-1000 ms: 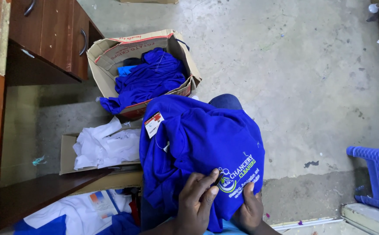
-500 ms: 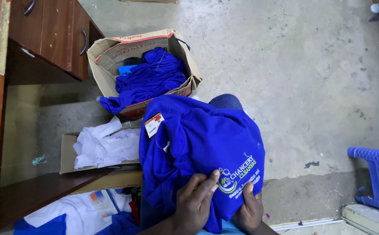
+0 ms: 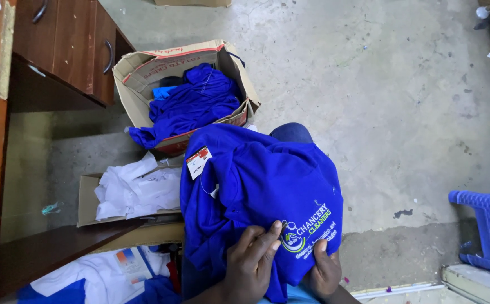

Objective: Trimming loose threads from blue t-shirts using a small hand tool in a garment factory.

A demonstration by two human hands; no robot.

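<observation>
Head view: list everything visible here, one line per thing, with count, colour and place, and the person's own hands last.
blue garment: one, royal blue with an embroidered badge, draped over the person's lap
paper tag: one, white and red, hanging at the garment's upper left
upper cardboard box: one, brown, on the floor, filled with blue clothes
flat cardboard box: one, brown, left of the lap, holding white cloth
wooden cabinet: one, dark brown, upper left
plastic stool: one, blue, right edge
floor: grey concrete
left hand: on the garment beside the badge
right hand: gripping the garment's lower edge
</observation>
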